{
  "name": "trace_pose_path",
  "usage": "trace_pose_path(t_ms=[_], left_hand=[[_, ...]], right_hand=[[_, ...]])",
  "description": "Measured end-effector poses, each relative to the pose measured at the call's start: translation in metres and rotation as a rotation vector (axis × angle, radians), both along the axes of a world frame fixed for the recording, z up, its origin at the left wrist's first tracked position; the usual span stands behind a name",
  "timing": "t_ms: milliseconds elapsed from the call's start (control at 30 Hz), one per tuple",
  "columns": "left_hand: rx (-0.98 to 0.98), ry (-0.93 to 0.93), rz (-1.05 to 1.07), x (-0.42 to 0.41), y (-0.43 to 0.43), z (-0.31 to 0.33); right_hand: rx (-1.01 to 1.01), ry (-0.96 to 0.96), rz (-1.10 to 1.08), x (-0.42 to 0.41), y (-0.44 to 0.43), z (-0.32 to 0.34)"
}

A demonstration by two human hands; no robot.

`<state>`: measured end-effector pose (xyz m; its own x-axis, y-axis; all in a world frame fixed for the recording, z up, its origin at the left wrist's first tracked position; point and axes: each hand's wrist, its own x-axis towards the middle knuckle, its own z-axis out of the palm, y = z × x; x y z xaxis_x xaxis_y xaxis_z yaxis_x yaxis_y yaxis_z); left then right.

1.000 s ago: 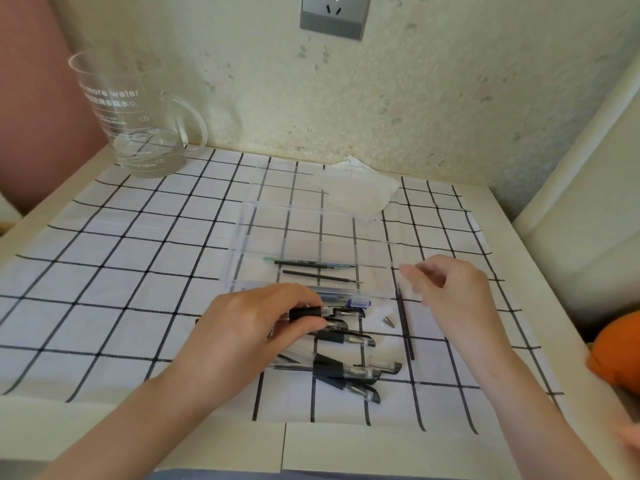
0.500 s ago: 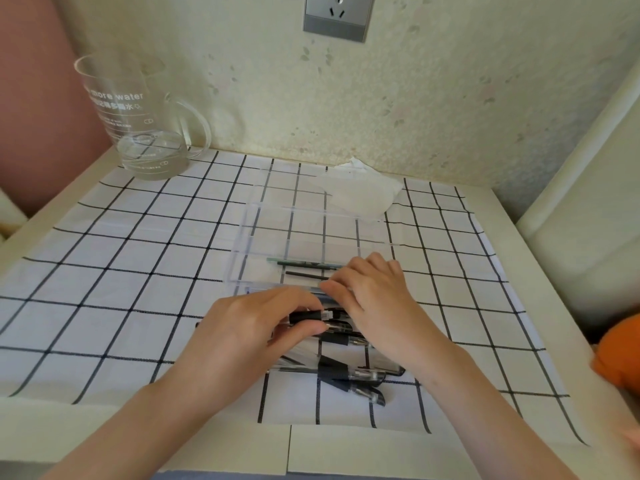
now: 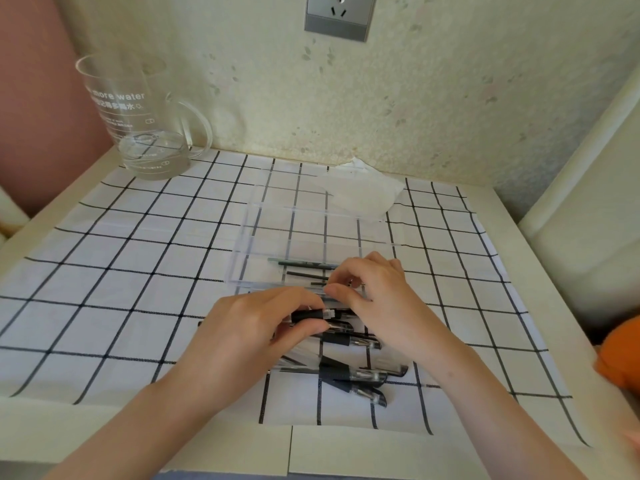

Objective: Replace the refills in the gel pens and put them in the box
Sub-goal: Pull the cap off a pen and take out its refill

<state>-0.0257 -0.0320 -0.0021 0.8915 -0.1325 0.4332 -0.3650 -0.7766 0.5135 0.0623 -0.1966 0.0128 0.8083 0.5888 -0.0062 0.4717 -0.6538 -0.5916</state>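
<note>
My left hand (image 3: pixel 263 327) grips a black-grip gel pen (image 3: pixel 310 315) lying horizontally just in front of the clear plastic box (image 3: pixel 249 251). My right hand (image 3: pixel 374 299) meets it from the right, fingertips pinched at the pen's right end; what they pinch is hidden. Several thin dark refills (image 3: pixel 301 264) lie inside the box near its front wall. Several more gel pens (image 3: pixel 349 374) with black grips and clear barrels lie in a pile under and in front of my hands.
A checked white cloth (image 3: pixel 114 271) covers the small table. A clear glass jug (image 3: pixel 138 116) with a little water stands at the back left. A crumpled white tissue (image 3: pixel 363 195) lies behind the box. An orange object (image 3: pixel 620 358) sits at the right edge.
My right hand moved left from the open cloth to the pen held by my left hand and closed its fingertips at the pen's end. My left hand stayed put.
</note>
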Motion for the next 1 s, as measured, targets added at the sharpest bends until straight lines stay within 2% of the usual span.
trace_pose_path(t_ms=[200,300,433,567,667,800,1000], left_hand=[[-0.008,0.019,0.014,-0.001,0.001,0.001],[-0.051,0.033,0.044,-0.001,0.001,0.001],[-0.167,0.054,0.124,-0.002,0.002,0.003],[-0.414,0.145,0.177,0.0,0.0,0.01],[-0.506,0.189,0.173,0.001,-0.002,0.014],[-0.505,0.216,0.151,0.0,-0.002,0.014],[-0.516,0.228,0.127,-0.001,-0.003,0.015]], right_hand=[[0.171,0.055,-0.062,0.0,-0.003,0.001],[0.34,0.096,-0.105,-0.002,-0.005,0.009],[0.643,0.331,-0.173,-0.002,-0.011,0.02],[0.992,0.563,-0.207,-0.001,-0.016,0.025],[1.125,0.545,-0.266,0.001,-0.019,0.028],[1.265,0.481,-0.353,0.005,-0.023,0.028],[1.272,0.448,-0.399,0.004,-0.023,0.025]])
